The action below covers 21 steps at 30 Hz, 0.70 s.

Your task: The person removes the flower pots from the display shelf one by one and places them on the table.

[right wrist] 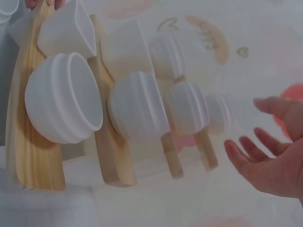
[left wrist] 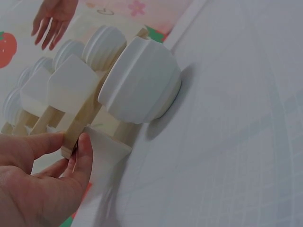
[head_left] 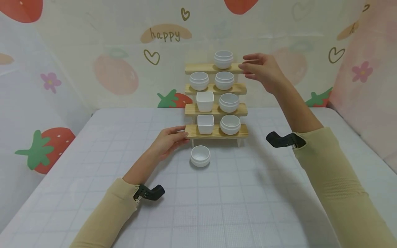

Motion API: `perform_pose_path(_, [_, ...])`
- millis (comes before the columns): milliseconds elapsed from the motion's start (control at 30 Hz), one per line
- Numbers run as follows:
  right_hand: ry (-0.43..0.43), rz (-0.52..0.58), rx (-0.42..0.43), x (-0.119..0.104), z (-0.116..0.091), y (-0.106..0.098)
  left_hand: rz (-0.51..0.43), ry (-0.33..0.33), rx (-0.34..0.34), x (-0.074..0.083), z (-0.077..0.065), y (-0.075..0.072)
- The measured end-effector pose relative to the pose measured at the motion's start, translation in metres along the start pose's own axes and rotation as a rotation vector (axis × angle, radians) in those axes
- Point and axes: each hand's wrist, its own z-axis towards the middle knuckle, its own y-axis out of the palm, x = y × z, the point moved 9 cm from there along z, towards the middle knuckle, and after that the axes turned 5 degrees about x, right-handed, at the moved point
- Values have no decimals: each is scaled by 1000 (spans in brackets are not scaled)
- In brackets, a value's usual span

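A tiered stand with several wooden shelves (head_left: 191, 131) stands at the back of the table. My left hand (head_left: 169, 141) pinches the left end of its lowest shelf; in the left wrist view, thumb and fingers close on the board's end (left wrist: 75, 132). White ribbed round bowls (head_left: 230, 125) and white square cups (head_left: 205, 124) sit on the shelves, with a single round bowl (head_left: 223, 60) on the top one. My right hand (head_left: 263, 70) is by the top shelf's right end, fingers spread and holding nothing; in the right wrist view it appears apart from the boards.
One more white round bowl (head_left: 200, 156) stands on the white gridded table (head_left: 235, 206), just in front of the stand. A printed backdrop (head_left: 124, 44) with strawberries, hearts and lettering rises close behind. Black wrist cameras (head_left: 152, 193) stick out from both sleeves.
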Motion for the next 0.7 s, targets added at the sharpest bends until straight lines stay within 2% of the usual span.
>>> perform_pose_path(300, [64, -35, 42, 2, 8, -1, -4, -10, 12, 0, 0, 0])
perform_pose_path(700, [74, -23, 50, 1, 18, 4, 4, -20, 11, -1, 2, -1])
